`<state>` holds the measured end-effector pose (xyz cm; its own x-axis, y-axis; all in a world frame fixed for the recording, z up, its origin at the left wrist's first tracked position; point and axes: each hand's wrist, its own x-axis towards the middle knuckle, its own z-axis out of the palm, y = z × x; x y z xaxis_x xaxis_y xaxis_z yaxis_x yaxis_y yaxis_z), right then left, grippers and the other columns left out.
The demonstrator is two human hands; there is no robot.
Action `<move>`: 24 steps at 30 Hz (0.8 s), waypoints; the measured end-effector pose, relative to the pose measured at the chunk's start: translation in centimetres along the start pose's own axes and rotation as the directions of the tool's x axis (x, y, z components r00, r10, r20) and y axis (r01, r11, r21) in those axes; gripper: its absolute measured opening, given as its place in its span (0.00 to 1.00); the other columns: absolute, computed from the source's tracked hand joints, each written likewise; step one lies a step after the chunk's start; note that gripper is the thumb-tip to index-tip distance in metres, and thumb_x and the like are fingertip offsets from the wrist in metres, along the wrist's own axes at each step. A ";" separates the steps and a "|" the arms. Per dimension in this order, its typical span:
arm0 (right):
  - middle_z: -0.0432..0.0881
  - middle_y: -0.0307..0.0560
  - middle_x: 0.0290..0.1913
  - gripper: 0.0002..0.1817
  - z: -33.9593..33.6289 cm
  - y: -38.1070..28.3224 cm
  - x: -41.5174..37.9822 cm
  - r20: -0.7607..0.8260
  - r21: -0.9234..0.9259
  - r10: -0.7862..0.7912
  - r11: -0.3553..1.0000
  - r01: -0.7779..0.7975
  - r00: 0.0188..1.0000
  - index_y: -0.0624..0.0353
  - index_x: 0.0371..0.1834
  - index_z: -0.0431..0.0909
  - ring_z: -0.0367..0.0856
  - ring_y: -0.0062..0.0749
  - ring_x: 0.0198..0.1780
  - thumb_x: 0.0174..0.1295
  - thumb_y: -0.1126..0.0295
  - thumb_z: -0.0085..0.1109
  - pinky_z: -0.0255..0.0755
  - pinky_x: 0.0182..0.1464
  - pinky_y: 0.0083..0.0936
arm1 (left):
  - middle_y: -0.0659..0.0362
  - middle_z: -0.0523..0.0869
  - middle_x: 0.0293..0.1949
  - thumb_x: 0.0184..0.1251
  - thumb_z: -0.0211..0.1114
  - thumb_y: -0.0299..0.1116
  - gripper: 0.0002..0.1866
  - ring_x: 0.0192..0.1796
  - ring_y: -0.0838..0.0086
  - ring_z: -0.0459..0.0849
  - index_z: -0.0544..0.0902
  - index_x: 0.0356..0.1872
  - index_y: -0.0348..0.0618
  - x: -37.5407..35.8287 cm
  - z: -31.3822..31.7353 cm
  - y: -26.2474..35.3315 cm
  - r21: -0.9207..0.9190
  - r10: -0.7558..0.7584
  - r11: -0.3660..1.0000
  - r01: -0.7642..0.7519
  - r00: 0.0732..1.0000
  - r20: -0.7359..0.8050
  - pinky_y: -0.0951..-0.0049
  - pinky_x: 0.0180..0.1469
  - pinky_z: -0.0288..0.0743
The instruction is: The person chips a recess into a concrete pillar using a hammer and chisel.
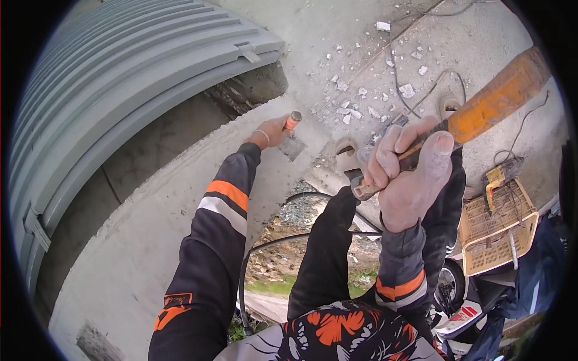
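My left hand point(274, 132) is closed around a short chisel-like tool with an orange end point(293, 120), low over the pale concrete ledge point(198, 186). Just beside it, a darker squarish patch point(294, 148) marks the concrete; the tool's lower end is hidden by my fingers. Raised closer to the camera, my right hand point(415, 174) grips a long, worn orange bar-like tool point(503, 90). Its broad scuffed part points to the upper right, and its narrow butt point(364, 189) sticks out below my fingers. I cannot tell exactly what kind of tool this is.
Grey ribbed metal sheeting point(150, 72) curves along the left. Broken white chunks point(407, 91) and a dark cable point(397, 78) lie on the ground ahead. To the right are a yellow power tool point(495, 180), a plastic crate point(500, 240) and a motorcycle point(460, 319). A black hose point(271, 242) crosses near my legs.
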<state>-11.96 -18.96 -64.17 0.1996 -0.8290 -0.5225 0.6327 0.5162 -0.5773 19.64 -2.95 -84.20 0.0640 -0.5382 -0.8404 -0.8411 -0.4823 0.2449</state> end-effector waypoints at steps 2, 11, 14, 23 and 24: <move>0.63 0.36 0.18 0.30 -0.3 3.3 -1.5 0.010 -0.244 0.123 0.963 -0.117 0.992 0.55 0.34 0.64 0.60 0.20 0.14 0.74 0.35 0.47 0.58 0.18 0.24 | 0.48 0.87 0.51 0.69 0.67 0.39 0.22 0.57 0.49 0.83 0.75 0.62 0.52 -0.4 -0.3 -0.1 -0.035 0.013 0.999 -0.014 1.000 -0.021 0.54 0.58 0.75; 0.76 0.53 0.23 0.28 -6.5 12.7 -5.0 -0.171 -0.805 0.587 0.380 -0.456 0.791 0.63 0.32 0.74 0.77 0.46 0.22 0.75 0.45 0.51 0.69 0.27 0.42 | 0.51 0.88 0.52 0.67 0.69 0.40 0.26 0.56 0.51 0.85 0.75 0.66 0.57 0.0 1.4 -1.1 -0.012 0.016 1.000 -0.016 1.000 -0.008 0.56 0.59 0.76; 0.65 0.34 0.17 0.29 -3.9 5.5 -3.9 -0.173 -0.543 0.505 0.667 -0.510 0.845 0.56 0.29 0.68 0.62 0.18 0.11 0.75 0.41 0.50 0.56 0.12 0.27 | 0.49 0.88 0.52 0.67 0.69 0.42 0.28 0.56 0.50 0.85 0.74 0.67 0.55 1.5 1.3 -2.7 -0.060 0.000 0.998 0.000 1.000 0.008 0.56 0.58 0.76; 0.71 0.42 0.17 0.28 -2.4 15.4 -6.3 -0.014 -0.764 -0.334 0.612 0.205 0.943 0.61 0.26 0.72 0.67 0.28 0.13 0.76 0.47 0.50 0.63 0.17 0.31 | 0.45 0.88 0.50 0.66 0.70 0.43 0.26 0.55 0.48 0.85 0.76 0.62 0.45 0.4 -0.3 -3.5 -0.001 0.073 0.997 -0.073 0.997 -0.027 0.57 0.57 0.77; 0.72 0.43 0.17 0.27 -5.9 21.0 -8.9 0.047 -0.881 -0.284 0.440 0.174 0.958 0.62 0.27 0.73 0.68 0.30 0.12 0.76 0.49 0.50 0.64 0.16 0.33 | 0.44 0.88 0.50 0.66 0.70 0.43 0.26 0.55 0.48 0.85 0.77 0.61 0.44 0.3 -0.2 -3.0 -0.002 0.062 0.998 -0.062 0.998 -0.010 0.57 0.57 0.77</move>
<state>-4.81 0.49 -75.34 0.0469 -0.9507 -0.3064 -0.3457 0.2724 -0.8979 22.27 -1.77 -85.06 0.0165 -0.5739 -0.8188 -0.8426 -0.4488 0.2976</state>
